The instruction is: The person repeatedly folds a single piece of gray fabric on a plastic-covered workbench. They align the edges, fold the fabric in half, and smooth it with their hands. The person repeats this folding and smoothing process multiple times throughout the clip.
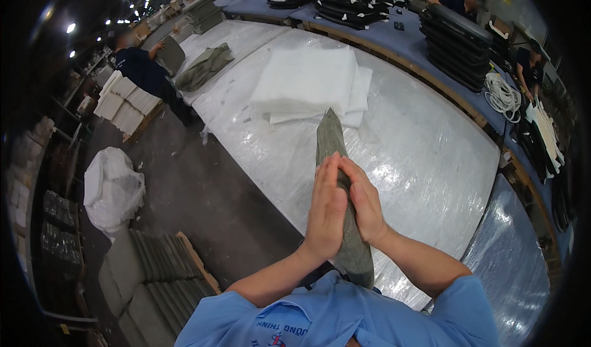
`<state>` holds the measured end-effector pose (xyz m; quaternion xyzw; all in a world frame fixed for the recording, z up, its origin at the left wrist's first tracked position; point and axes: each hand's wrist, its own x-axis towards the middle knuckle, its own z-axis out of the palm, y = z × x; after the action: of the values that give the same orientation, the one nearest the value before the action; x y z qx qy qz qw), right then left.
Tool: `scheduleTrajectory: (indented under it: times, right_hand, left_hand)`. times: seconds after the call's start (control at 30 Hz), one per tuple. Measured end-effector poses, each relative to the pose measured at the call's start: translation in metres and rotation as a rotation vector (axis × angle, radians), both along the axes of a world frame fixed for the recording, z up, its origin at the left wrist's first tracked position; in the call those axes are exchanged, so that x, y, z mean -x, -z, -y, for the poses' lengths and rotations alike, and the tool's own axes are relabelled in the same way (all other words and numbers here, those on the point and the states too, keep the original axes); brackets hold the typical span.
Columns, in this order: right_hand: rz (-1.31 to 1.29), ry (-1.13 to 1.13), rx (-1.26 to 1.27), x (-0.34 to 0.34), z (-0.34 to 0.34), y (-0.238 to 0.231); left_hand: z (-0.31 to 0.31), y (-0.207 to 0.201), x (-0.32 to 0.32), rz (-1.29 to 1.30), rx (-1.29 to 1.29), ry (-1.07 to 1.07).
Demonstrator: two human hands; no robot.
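A grey-green fabric cushion (333,136) stands on its narrow edge in front of my body, its pointed corner away from me. My left hand (327,214) lies along its left side and my right hand (367,208) along its right side. The fingers are straight and close together, and both palms press the cushion between them. The fingertips of the two hands meet near its upper edge. Just beyond the cushion's far corner, a stack of white wadding sheets (301,79) lies on the plastic-covered table (425,156).
Grey-green fabric (206,68) lies at the table's far left, near a person (143,70) holding a flat grey piece. Stacked grey-green cushions (157,279) and a plastic-wrapped white bundle (112,190) stand on the left. Dark stacks (454,45) and coiled white cord (503,97) line the blue table.
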<state>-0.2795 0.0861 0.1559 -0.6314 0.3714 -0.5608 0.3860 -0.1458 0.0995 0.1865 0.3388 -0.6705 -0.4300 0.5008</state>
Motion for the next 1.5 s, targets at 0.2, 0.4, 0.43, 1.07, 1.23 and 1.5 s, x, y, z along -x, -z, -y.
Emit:
scheduleTrajectory:
  times: [0.2, 0.4, 0.43, 1.07, 1.23, 1.5]
  right_hand:
    - [0.071, -0.106, -0.257, -0.009, -0.004, -0.034]
    - [0.011, -0.035, -0.173, -0.013, -0.027, -0.026]
    - [0.060, -0.050, -0.168, -0.012, -0.028, -0.021]
    - [0.322, 0.413, -0.235, -0.022, -0.044, 0.010]
    - [0.139, 0.476, -0.287, -0.046, -0.063, 0.003]
    - [0.001, 0.597, -0.238, -0.089, -0.079, -0.010]
  left_hand:
    - [0.003, 0.022, -0.016, -0.230, -0.078, 0.105]
    - [-0.018, 0.007, -0.006, 0.076, -0.002, 0.027]
    - [-0.021, 0.002, -0.005, 0.139, 0.021, 0.017]
    - [0.002, 0.035, -0.019, -0.230, -0.476, 0.315]
    - [-0.009, 0.022, -0.044, -0.176, -0.583, 0.420]
    - [-0.020, 0.020, -0.070, -0.023, -0.486, 0.439]
